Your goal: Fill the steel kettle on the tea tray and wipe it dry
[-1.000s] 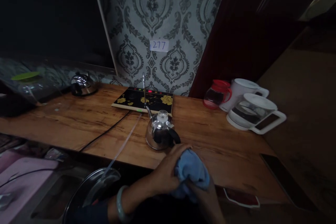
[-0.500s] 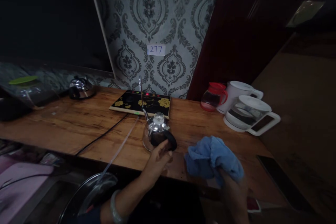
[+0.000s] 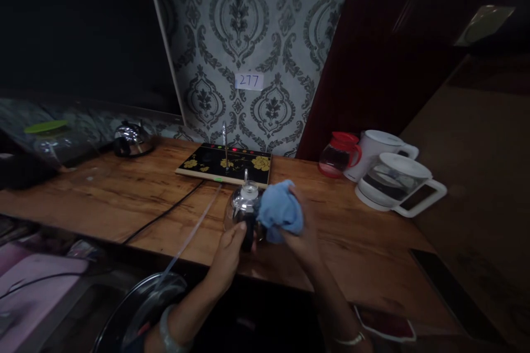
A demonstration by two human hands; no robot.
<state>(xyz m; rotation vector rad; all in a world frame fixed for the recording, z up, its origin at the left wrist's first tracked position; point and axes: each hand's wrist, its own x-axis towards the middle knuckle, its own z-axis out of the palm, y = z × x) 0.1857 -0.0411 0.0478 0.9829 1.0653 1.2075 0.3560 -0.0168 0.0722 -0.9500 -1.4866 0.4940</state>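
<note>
A shiny steel kettle (image 3: pixel 241 202) with a clear lid knob stands near the front edge of the wooden counter. Its spout points away from me, and its black handle faces me. My left hand (image 3: pixel 230 242) is closed around that handle, thumb along its side. In my right hand (image 3: pixel 301 226) is a bunched blue cloth (image 3: pixel 281 209), pressed against the right side of the kettle. The cloth hides that side of the kettle and part of my right fingers.
Behind the kettle lies a black electric tea stove (image 3: pixel 244 163) with gold flowers and a thin upright tap. A red-lidded jug (image 3: pixel 337 157), a white kettle (image 3: pixel 370 149) and a glass pitcher (image 3: pixel 385 182) stand right. Another steel kettle (image 3: pixel 133 139) is left. A basin (image 3: pixel 111 309) sits below.
My right hand has brought the blue cloth left and onto the kettle's side. The kettle has turned, its spout swinging right and its handle toward me, with my left hand still on the handle.
</note>
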